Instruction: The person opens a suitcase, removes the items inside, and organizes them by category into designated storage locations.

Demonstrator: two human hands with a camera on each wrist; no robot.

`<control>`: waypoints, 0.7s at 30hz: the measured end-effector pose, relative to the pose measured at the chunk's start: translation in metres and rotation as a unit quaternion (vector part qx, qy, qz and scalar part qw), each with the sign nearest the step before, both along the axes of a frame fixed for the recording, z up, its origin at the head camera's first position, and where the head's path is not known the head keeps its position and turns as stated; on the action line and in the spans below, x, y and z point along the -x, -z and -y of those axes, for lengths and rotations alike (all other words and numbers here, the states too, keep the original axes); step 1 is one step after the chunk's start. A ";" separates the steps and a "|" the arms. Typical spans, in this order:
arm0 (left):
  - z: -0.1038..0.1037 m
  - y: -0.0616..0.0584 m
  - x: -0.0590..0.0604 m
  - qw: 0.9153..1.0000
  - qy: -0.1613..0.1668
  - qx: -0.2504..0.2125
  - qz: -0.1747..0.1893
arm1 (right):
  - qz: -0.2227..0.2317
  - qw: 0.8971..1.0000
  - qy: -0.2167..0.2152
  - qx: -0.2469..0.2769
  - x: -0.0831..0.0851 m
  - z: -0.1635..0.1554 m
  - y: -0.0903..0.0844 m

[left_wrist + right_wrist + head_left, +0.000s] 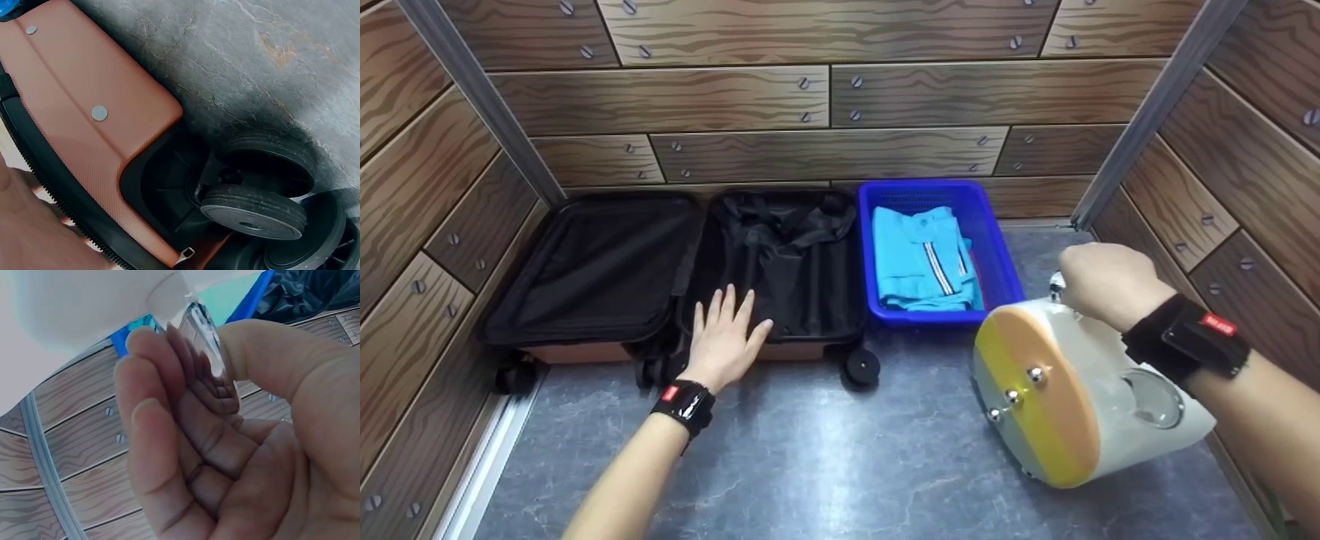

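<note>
Two hands work at once: the left hand (725,337) lies flat, fingers straight, on the black lining at the near rim of the open suitcase (780,262), while the right hand (1102,283) has its grip clenched round a shiny metal knob atop the white, rounded case (1080,390) with a yellow end, held tilted over the grey marbled floor (810,450). Judging by this, packing is under way; next comes carrying it leftward into the suitcase, past the blue basket (997,255) of folded turquoise clothes (922,259)

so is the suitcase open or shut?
Open. The suitcase lies flat on the floor with both halves spread, black lining showing. The left hand rests flat on the right half's near edge.
</note>
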State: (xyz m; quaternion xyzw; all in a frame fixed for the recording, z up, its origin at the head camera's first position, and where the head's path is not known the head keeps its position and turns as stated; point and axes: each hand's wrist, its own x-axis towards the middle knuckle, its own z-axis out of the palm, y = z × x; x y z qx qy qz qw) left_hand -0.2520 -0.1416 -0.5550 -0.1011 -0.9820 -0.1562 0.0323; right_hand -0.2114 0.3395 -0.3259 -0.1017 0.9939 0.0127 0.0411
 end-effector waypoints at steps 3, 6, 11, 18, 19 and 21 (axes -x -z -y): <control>0.001 0.000 0.000 1.000 -0.002 0.000 -0.001 | -0.005 1.000 -0.002 -0.013 0.000 -0.003 0.000; 0.002 -0.001 0.001 1.000 -0.004 -0.004 -0.003 | -0.015 0.999 -0.007 -0.029 0.000 -0.005 0.002; 0.002 -0.002 0.001 1.000 -0.003 -0.007 -0.001 | -0.043 0.998 -0.016 -0.033 0.002 -0.013 0.007; 0.002 -0.001 0.000 1.000 -0.003 -0.010 -0.001 | -0.088 0.995 -0.019 -0.035 0.008 -0.026 0.015; 0.002 -0.001 0.000 1.000 -0.003 -0.010 0.001 | -0.094 0.995 -0.019 -0.038 0.009 -0.028 0.016; 0.003 -0.001 0.001 1.000 -0.004 -0.012 0.003 | -0.104 0.993 -0.020 -0.046 0.012 -0.031 0.018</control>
